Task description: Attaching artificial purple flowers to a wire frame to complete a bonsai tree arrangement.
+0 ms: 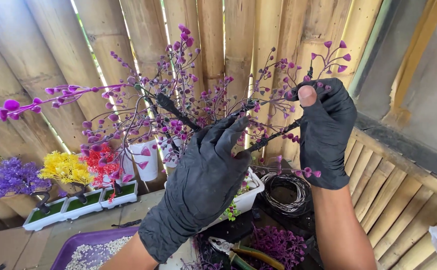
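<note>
Gloves on, we hold a purple bead tree [178, 100] up before the bamboo wall [238, 30], left hand [203, 185] gripping its trunk, right hand [326, 130] pinching a right branch; it looks light, wiry, fragile, best held by the stems.

gloves [203, 185]: matt black rubber | tree beads [11, 105]: glossy purple plastic | wall [103, 35]: smooth bamboo

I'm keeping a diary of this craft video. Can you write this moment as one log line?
left hand: gloved, gripping purple bead tree trunk | right hand: gloved, pinching a branch | below: pliers, wire coil
</note>
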